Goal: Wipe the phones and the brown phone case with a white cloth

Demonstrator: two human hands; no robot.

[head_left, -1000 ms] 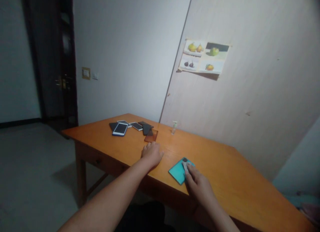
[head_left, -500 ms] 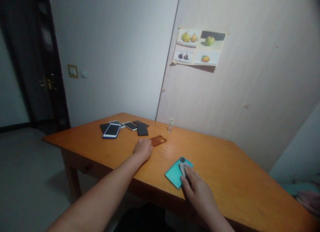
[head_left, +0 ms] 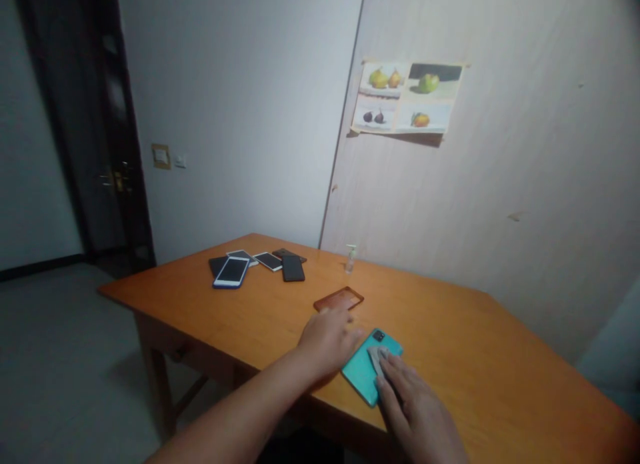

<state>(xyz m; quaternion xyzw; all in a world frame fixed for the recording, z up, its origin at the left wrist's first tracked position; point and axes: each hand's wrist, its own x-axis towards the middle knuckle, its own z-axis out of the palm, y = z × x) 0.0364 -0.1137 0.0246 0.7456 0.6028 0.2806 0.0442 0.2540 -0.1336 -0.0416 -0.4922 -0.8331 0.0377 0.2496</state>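
Observation:
A turquoise smartphone [head_left: 361,374] lies back up near the table's front edge, its dark camera block at the far corner. My right hand [head_left: 417,401] presses a small grey cloth [head_left: 376,359] onto the phone's back, fingers closed over it. My left hand [head_left: 330,337] is at the phone's left edge, fingers apart and holding nothing; whether it touches the phone I cannot tell. Just beyond the left hand, a clear brownish phone case [head_left: 340,299] lies on the table.
Several other phones lie in a group at the table's far left, among them a white-fronted phone [head_left: 232,272] and a black phone [head_left: 293,268]. A small pump bottle [head_left: 350,259] stands near the wall. The wooden table [head_left: 450,331] has its front edge close to me.
My left hand has let go of the phone case and moved right, towards the turquoise phone. The case now lies on the table. My right hand keeps the cloth on the phone.

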